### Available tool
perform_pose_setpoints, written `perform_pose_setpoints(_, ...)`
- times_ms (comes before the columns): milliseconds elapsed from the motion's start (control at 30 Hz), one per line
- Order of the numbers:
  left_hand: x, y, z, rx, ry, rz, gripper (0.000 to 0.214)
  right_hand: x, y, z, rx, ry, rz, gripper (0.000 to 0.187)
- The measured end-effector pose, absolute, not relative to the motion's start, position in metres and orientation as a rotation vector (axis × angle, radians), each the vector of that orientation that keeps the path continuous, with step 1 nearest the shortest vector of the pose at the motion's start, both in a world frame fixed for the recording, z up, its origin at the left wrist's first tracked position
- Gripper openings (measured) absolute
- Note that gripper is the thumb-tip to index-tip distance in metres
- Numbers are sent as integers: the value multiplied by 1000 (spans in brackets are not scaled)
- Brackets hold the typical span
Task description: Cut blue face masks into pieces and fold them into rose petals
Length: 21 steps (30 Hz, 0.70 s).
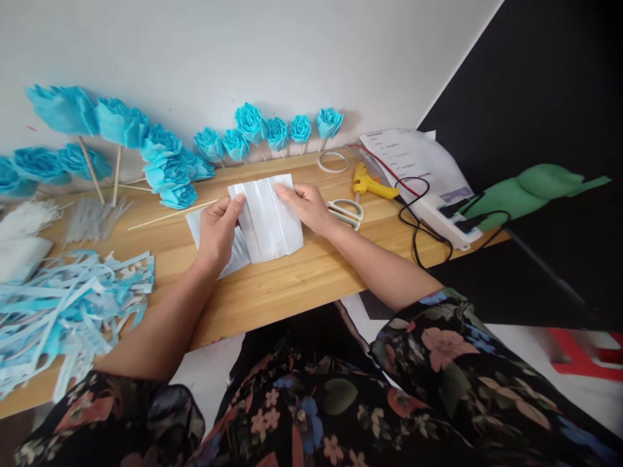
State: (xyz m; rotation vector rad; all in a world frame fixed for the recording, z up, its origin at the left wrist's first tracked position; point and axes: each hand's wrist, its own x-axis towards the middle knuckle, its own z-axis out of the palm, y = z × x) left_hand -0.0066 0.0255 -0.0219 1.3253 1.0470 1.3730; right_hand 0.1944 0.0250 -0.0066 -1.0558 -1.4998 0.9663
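A creased white sheet of paper (pixel 270 220) is held up over the wooden table between both hands. My left hand (pixel 217 227) pinches its upper left edge with the thumb in front. My right hand (pixel 309 206) grips the top right part, its thumb pressed on the front face. Beneath my left hand lies another pale sheet (pixel 238 254), partly hidden by the hand and the held sheet. A thin wooden stick (pixel 170 216) lies behind my left hand. Scissors with pale handles (pixel 348 211) rest just right of my right hand, their blades hidden.
Blue paper flowers on sticks (pixel 250 123) line the wall, with more at left (pixel 121 123). Blue and white paper strips (pixel 73 311) heap at front left. A tape roll (pixel 333 161), yellow glue gun (pixel 372 183), printed papers (pixel 413 159) and power strip (pixel 445 217) with black cables occupy the right.
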Motion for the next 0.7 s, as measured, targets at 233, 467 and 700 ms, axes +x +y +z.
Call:
perform_pose_setpoints(233, -11, 32, -21, 1299, 1084, 1451, 39, 197, 31, -9, -1141, -1419, 902, 63)
perform_pose_setpoints(467, -7, 28, -17, 1282, 1050, 1462, 45, 197, 30, -7, -1112, -1422, 945, 65)
perform_pose_setpoints(700, -12, 33, -20, 1284, 1050, 1546, 53, 197, 27, -7, -1049, -1537, 1067, 65)
